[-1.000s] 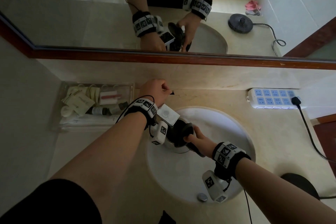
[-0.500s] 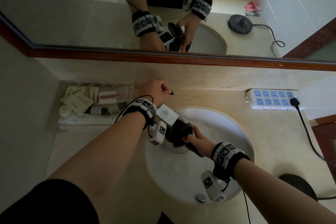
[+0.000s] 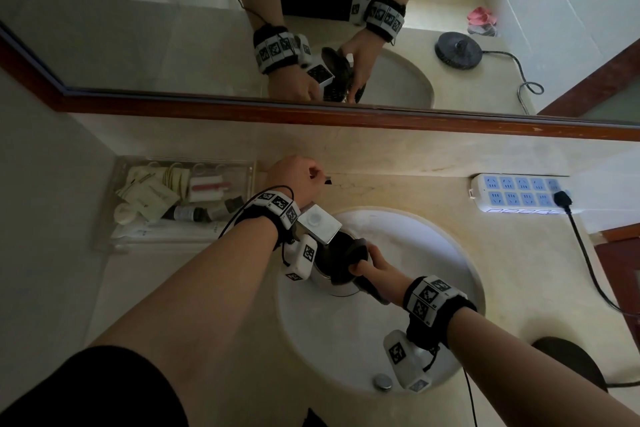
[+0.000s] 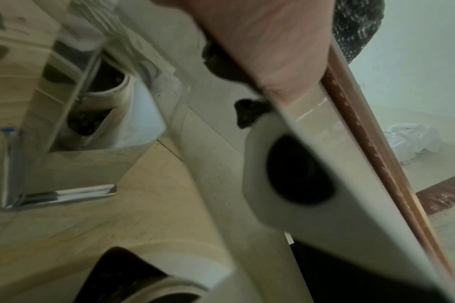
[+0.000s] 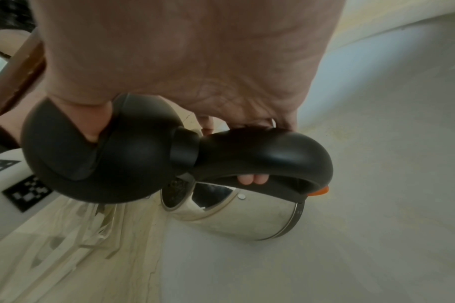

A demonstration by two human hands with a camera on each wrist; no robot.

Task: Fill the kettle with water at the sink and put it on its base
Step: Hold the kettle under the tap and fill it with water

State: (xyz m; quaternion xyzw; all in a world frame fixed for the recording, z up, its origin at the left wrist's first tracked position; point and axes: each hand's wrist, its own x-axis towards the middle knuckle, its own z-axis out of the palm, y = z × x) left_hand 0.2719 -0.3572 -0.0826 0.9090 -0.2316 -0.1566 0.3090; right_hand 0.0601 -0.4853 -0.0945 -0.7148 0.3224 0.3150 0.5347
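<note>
A steel kettle with a black handle and its black lid swung open stands tilted in the white sink, right under the square chrome tap spout. My right hand grips the kettle's handle, fingers curled under it, thumb against the lid. My left hand is curled round the tap handle behind the spout, with a small dark tip showing past the fingers. No stream of water is plain to see. The round black kettle base lies on the counter at the lower right.
A clear tray of toiletries sits left of the sink. A white power strip with a black plug lies at the back right, its cord running down towards the base. A mirror lines the wall. The drain plug is near me.
</note>
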